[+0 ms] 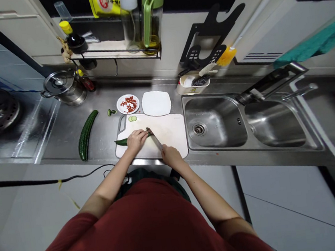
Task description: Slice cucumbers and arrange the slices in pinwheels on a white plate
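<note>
My left hand [137, 141] is closed over a green cucumber [121, 142] that lies across the white cutting board [172, 141]. Its left end sticks out past my fingers. In my right hand [172, 156] is the handle of a kitchen knife [156, 139]; the blade points up and left, its tip beside my left fingertips at the cucumber's right end. A few pale cucumber slices [132, 118] rest at the board's upper left. Left of the board, a whole cucumber [88, 135] lies on the steel counter, and small green end pieces [111, 112] sit above the board.
Behind the board stand a plate of chopped red pieces [128, 104] and a white rectangular plate [156, 103]. A double sink [215, 122] adjoins on the right. A lidded pot [65, 89] is at the back left, under a shelf [110, 51] with bottles.
</note>
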`<state>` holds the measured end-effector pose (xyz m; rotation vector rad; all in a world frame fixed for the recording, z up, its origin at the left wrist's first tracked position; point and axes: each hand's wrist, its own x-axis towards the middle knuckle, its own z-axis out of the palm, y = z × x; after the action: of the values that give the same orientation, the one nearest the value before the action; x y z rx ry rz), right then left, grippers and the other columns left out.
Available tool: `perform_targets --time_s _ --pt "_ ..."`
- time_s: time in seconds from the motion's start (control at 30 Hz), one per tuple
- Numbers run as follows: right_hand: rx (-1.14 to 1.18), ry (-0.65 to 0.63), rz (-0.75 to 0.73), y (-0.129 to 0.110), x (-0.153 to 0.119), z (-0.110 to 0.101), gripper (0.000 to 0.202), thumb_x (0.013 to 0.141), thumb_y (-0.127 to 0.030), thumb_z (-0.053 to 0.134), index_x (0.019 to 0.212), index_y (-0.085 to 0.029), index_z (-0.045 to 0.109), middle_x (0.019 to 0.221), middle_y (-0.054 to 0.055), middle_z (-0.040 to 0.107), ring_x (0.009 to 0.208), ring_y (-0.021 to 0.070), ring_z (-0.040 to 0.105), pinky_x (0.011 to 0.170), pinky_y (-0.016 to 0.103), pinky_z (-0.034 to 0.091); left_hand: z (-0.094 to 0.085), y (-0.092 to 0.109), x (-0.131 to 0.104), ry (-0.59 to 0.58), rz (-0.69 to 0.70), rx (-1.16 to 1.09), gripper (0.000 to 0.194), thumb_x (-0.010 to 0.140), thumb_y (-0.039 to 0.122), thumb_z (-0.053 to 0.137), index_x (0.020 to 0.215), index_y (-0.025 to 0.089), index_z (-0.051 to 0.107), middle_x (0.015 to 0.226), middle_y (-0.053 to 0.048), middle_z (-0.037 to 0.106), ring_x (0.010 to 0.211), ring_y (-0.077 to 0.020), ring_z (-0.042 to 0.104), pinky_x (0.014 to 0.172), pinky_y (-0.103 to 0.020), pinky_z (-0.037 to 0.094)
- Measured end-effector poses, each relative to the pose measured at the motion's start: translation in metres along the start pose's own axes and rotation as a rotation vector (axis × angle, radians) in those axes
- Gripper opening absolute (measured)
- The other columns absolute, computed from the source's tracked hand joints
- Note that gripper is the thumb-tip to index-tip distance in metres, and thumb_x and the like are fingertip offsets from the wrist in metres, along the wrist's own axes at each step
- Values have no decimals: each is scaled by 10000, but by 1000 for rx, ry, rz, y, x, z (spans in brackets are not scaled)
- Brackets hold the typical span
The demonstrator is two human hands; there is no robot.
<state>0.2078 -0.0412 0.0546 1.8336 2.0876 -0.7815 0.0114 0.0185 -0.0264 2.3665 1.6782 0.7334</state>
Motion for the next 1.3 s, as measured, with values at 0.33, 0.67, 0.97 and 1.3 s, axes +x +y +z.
perform_targets --time_s 0.33,0.67,0.97,1.3 --pt "36 10 -24 -4 10 -3 244 954 -186 358 1122 -135 528 1001 152 676 932 256 652 754 316 451 1 -1 1 2 12 -20 285 941 383 481 1017 258 726 1000 -49 695 911 -184 596 796 -311 461" --pt "44 9 -21 -13 24 -4 245 957 -165 341 1122 -134 520 1016 151 671 951 243 648 784 313 451 0 -1 0 -8 0 -18 291 941 390 479 1027 260 725 1011 -45 697 927 -181 595 803 -306 463" --pt "30 -9 -28 -4 11 2 255 956 -179 347 1131 -140 528 999 146 674 938 249 652 766 312 454 0 0 1 -24 -18 -16 296 940 392 475 1036 264 723 1023 -59 692 941 -192 598 804 -321 470" --pt "35 -16 -36 -13 26 -4 271 952 -161 334 1144 -123 523 1037 165 661 977 252 640 807 328 456 -2 1 1 -41 -20 -41 297 944 384 470 1043 254 718 1024 -51 695 951 -186 595 823 -309 467"
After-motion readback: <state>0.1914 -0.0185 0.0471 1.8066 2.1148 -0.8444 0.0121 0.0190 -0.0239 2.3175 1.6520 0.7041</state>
